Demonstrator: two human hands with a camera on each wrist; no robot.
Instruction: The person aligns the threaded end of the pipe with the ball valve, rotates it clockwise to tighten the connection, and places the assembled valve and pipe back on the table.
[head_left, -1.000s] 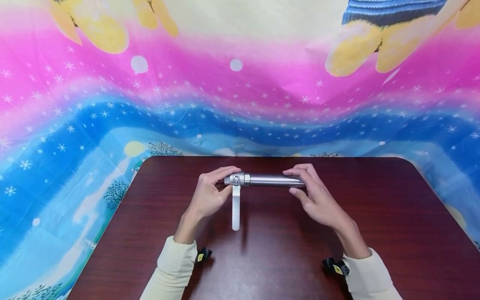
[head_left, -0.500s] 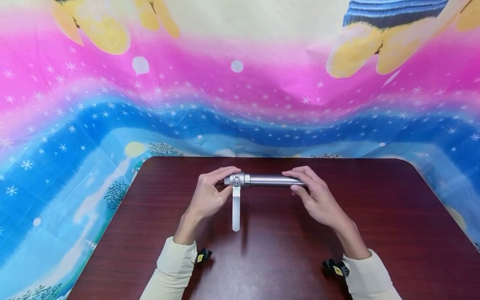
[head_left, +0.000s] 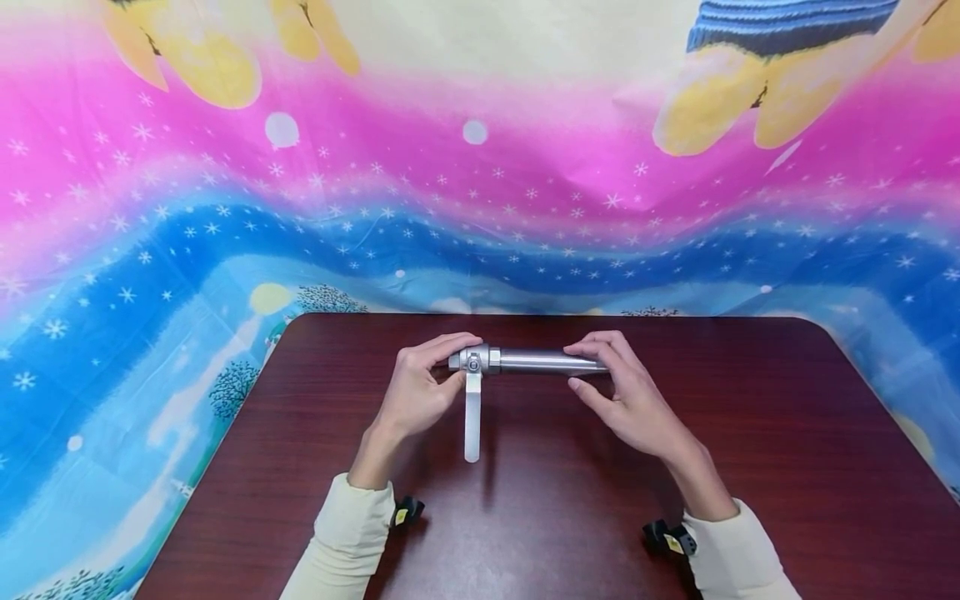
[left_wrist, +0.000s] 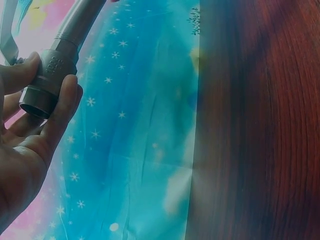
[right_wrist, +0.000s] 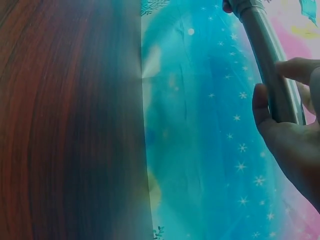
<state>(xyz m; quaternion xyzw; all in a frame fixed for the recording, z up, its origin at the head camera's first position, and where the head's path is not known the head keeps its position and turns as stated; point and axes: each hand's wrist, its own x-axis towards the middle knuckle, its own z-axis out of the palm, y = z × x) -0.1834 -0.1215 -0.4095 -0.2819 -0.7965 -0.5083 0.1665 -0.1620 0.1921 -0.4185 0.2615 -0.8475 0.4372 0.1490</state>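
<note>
My left hand (head_left: 417, 387) grips the body of a metal ball valve (head_left: 473, 359) between thumb and fingers. The valve's long flat lever (head_left: 472, 421) points toward me. A smooth steel pipe (head_left: 536, 360) extends rightward from the valve's hex end, in line with it. Around the pipe's far end curl the fingers of my right hand (head_left: 637, 400), fingertips on its upper side and thumb along the lower edge. In the left wrist view the valve's round open end (left_wrist: 39, 102) faces the camera. The right wrist view has the pipe (right_wrist: 272, 65) running between thumb and fingers.
A dark red-brown wooden table (head_left: 525, 517) lies beneath both hands. Behind it hangs a colourful cloth (head_left: 480, 208) with snowflakes. Black wrist cameras stick out beside the left sleeve (head_left: 352, 517) and right sleeve (head_left: 731, 546).
My right thumb has shifted down and left along the pipe's lower edge, and its fingers have moved slightly on the pipe. The left hand, valve and lever have stayed in place.
</note>
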